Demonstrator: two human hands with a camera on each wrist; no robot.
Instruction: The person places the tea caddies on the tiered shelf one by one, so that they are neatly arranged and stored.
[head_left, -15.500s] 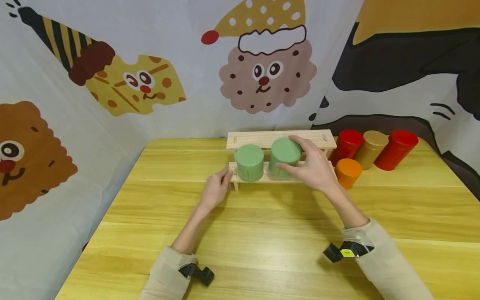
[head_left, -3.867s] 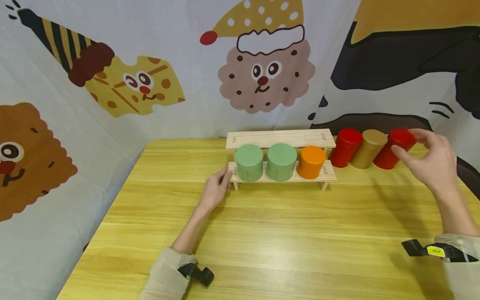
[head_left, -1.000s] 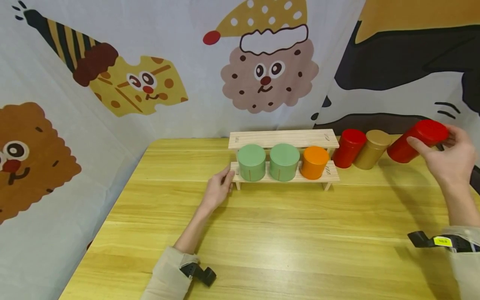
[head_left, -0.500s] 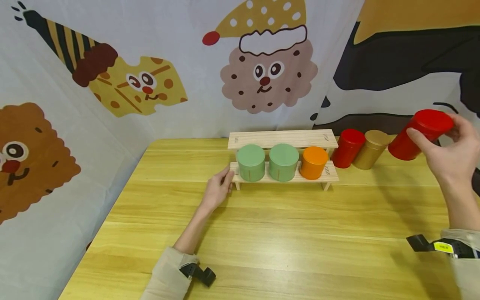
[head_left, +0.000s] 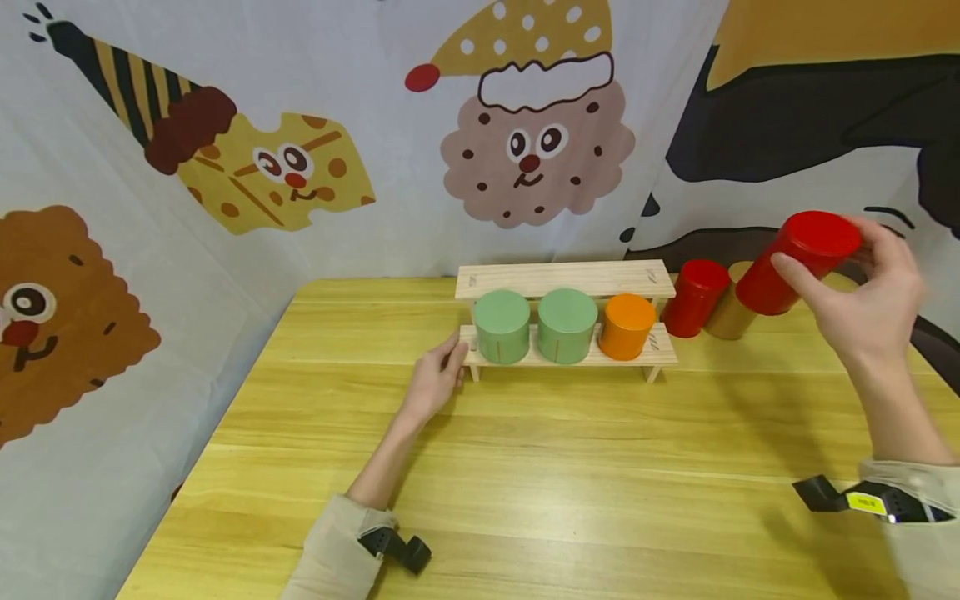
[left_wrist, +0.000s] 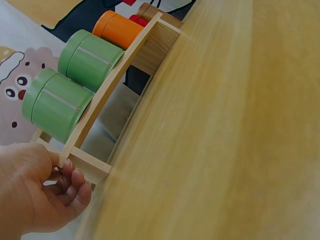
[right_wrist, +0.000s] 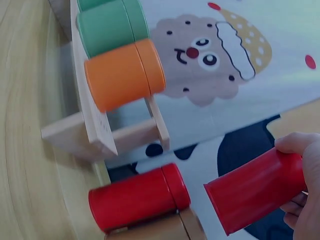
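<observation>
My right hand (head_left: 873,287) grips a tall red canister (head_left: 798,258) round its upper part and holds it above the table, tilted in the head view. At the left end of a two-tier wooden rack (head_left: 562,279), my left hand (head_left: 435,379) pinches the lower shelf's end between thumb and fingers, plainly seen in the left wrist view. On that lower shelf stand two green canisters (head_left: 502,325) and, to their right, a shorter orange canister (head_left: 627,325). The upper shelf bears nothing.
Right of the rack, another red canister (head_left: 697,296) stands on the wooden table (head_left: 480,475). Beside it is a gold canister (head_left: 729,317), partly hidden behind the held one. A cartoon-printed cloth (head_left: 360,50) hangs along the back.
Earlier the orange canister moved from the table to the lower shelf. The right hand then lifted the rightmost red canister and has now carried it left. The left hand keeps its place.
</observation>
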